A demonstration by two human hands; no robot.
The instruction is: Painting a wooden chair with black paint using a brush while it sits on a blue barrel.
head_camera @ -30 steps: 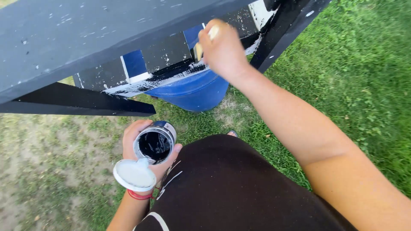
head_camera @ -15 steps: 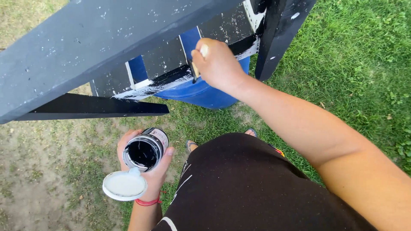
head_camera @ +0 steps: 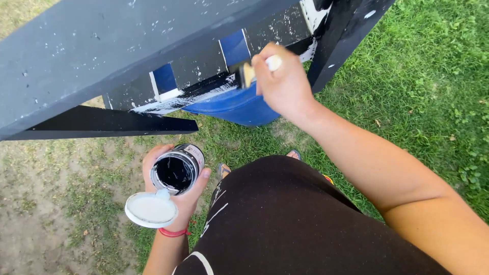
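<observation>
With the right hand [head_camera: 285,84] closed on a paintbrush [head_camera: 248,75] pressed to the black slats [head_camera: 198,69], the left hand [head_camera: 175,196] gripped an open can [head_camera: 175,170] of black paint and its white lid [head_camera: 151,209] below — a tilt, unwatched, could have spilled paint on the grass [head_camera: 423,86].
</observation>
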